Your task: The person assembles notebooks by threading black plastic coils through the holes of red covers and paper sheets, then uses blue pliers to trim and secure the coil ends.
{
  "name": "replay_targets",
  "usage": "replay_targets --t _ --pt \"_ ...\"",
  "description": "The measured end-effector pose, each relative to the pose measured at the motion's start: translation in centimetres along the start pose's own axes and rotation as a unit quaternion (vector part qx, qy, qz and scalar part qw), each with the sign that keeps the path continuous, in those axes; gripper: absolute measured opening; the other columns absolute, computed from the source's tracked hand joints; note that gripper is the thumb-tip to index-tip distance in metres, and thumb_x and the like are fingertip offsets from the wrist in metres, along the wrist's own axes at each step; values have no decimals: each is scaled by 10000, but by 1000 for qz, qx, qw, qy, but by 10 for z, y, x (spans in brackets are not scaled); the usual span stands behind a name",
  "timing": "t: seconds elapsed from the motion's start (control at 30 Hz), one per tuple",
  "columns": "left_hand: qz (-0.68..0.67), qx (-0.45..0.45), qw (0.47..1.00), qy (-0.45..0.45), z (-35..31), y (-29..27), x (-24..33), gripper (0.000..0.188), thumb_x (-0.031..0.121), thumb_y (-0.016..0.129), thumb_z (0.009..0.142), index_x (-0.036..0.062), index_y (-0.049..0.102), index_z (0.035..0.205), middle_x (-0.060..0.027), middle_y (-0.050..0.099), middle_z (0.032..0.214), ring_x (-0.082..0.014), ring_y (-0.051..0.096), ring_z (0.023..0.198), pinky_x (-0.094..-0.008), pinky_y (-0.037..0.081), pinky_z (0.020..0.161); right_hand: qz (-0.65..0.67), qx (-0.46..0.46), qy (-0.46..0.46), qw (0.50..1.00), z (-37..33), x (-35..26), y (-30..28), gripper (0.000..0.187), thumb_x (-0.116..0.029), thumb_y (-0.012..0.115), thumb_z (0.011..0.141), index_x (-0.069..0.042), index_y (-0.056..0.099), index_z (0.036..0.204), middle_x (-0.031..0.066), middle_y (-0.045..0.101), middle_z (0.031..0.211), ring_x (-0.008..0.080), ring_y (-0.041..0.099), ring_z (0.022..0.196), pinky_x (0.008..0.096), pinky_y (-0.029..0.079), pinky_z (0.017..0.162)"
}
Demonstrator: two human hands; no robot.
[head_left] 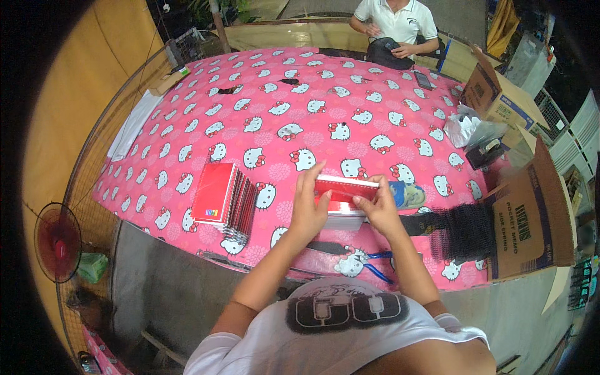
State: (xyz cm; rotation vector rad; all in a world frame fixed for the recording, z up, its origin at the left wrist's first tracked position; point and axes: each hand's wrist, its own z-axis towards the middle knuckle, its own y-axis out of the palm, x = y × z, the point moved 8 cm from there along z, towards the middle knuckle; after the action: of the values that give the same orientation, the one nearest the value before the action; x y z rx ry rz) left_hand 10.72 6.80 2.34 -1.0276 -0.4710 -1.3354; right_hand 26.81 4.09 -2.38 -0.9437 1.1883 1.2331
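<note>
Pink cloth [278, 147] printed with white cat faces and red bows covers a broad table, and a yellow-orange wall sheet [87, 81] hangs beyond its left edge. Take the red notebook [345, 186] between the hands as the centre of the clock: it is held tilted near the table's front edge, its white page edge uppermost, above a pale-sided pile [339, 220]. Whether it touches that pile, I cannot tell.

The left hand [308, 209] grips the notebook's left end, thumb at the near face, one finger stretched up past the corner. The right hand [381, 211] grips the opposite end, its thumb also on the near side.

At 9 o'clock stands a stack of red spiral notebooks [214, 190], wire bindings showing down its side. Just beside the right hand, at 3 o'clock, lies a blue and pale object [407, 195] of unclear kind. Toward 4 o'clock spread black wire coils [462, 231], reaching an open cardboard box [522, 219]. Between 5 and 6 o'clock rests a blue-handled tool [377, 272].

Farther off, a plastic bag [462, 128] sits at 2 o'clock and a phone [423, 80] at 1. Between 12 and 1, a person in a white shirt [403, 22] has both hands at a dark bag [387, 55].
</note>
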Motion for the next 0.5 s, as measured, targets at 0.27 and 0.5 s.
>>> replay_targets --t 0.27,0.5 --pt "218 38 975 31 -2 -3 41 426 155 672 783 133 564 1194 -201 418 1315 -321 433 1171 -546 247 996 -112 17 -41 993 2 9 -3 322 0 627 833 -49 390 1047 65 528 951 107 536 873 261 476 747" --pt "177 -39 983 28 12 22 25 150 267 680 784 180 712 901 42 665 855 -191 516 971 -506 250 889 -479 51 -86 872 -21 -33 -65 478 -197 771 682 8 555 1056 210 527 1131 365 513 1071 415 421 923"
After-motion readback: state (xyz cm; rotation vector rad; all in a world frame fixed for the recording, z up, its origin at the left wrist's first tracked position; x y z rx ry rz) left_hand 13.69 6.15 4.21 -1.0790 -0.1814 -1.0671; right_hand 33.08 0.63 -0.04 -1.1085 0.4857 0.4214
